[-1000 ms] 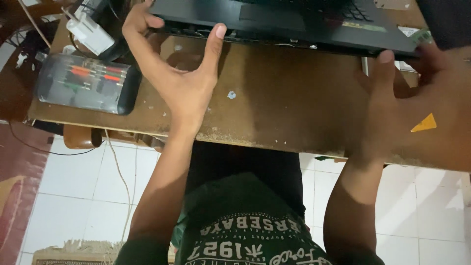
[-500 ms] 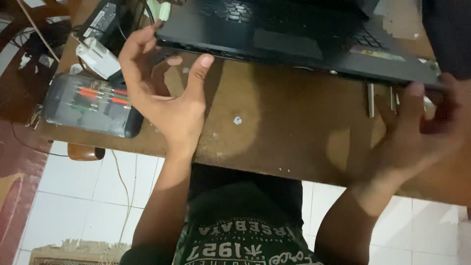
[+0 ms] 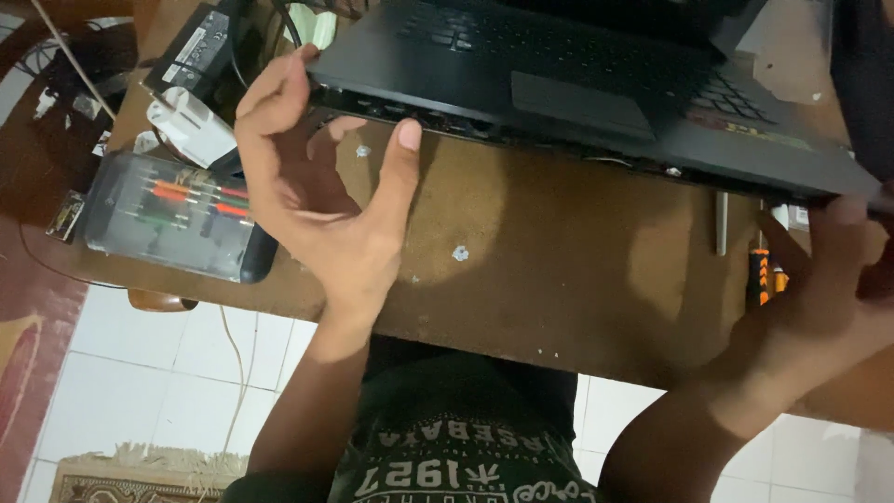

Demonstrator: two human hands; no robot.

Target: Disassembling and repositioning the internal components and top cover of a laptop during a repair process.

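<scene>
A black laptop [image 3: 596, 84] with its lid open lies across the far side of a brown wooden table [image 3: 559, 270]; its front edge looks raised a little off the wood. My left hand [image 3: 321, 205] is palm up at the front left corner, fingers curled round the corner and thumb tip pressed against the front edge. My right hand [image 3: 819, 298], blurred, grips the laptop's front right corner from below. An orange and black screwdriver [image 3: 762, 272] and a thin metal tool [image 3: 720, 224] lie under that corner.
A clear case of screwdriver bits [image 3: 177, 214] sits at the table's left edge, with a white plug [image 3: 191, 126] and a black power adapter [image 3: 191, 51] behind it. Small screws [image 3: 460, 252] lie on the wood. White floor tiles [image 3: 140, 391] and a rug corner show below.
My left hand has closed in on the laptop's left corner, its fingers now wrapping it. My right hand has slid further right along the front edge. The laptop sits nearer and larger in view.
</scene>
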